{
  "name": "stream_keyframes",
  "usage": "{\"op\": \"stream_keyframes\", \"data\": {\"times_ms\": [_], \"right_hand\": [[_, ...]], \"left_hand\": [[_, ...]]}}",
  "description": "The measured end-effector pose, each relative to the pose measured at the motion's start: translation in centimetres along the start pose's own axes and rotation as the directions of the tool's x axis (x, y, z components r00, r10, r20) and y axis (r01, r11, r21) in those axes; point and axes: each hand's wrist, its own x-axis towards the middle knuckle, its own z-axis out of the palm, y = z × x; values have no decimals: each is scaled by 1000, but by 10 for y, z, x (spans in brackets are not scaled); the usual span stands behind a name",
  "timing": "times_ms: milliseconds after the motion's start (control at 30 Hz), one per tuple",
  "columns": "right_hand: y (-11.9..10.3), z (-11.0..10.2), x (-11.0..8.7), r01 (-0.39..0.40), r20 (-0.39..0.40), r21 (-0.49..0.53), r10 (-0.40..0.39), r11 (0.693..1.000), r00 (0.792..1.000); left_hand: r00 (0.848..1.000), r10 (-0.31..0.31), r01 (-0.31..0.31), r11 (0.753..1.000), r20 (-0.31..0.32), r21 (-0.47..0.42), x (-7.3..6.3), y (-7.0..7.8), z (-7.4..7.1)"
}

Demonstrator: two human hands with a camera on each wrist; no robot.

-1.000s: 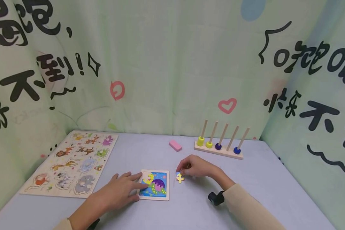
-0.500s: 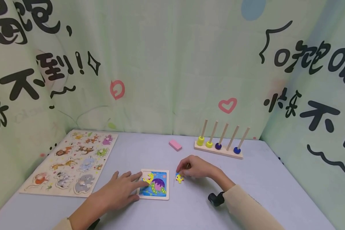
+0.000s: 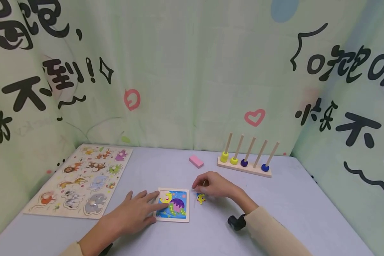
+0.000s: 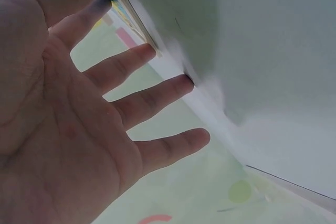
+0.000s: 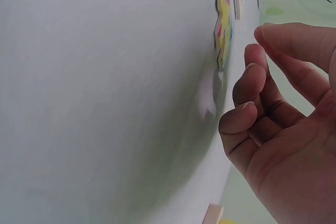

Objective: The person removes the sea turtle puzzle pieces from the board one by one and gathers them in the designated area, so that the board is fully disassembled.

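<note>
Head view shows left hand [image 3: 135, 212] spread, right hand [image 3: 215, 185] loosely curled, pink block [image 3: 196, 161] and pegs [image 3: 250, 148] beyond.

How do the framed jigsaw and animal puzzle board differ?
The animal puzzle board is larger than the framed jigsaw. The framed jigsaw's background is blue, the animal puzzle board's pale. The left hand touches the framed jigsaw, not the animal puzzle board. Both lie on the table.
</note>
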Motion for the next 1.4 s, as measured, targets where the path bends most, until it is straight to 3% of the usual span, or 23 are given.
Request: {"op": "stream_keyframes", "data": {"times_ms": [333,700,933,1400], "right_hand": [[-13,14,14,74,-3,26,-74,997,997],[-40,32,38,66,58,32,-68,997,996],[-50,40,49,68,76,-28,-66,997,995],[-59,44,51,55,72,-46,-51,997,996]], "left_hand": [[999,-29,29,999,19,15,3,1,1],[999,-32,32,999,43,-1,2,5,0],[997,-39,40,999,61,-22,3,6,0],[997,-44,45,999,58,-24,2,5,1]]}}
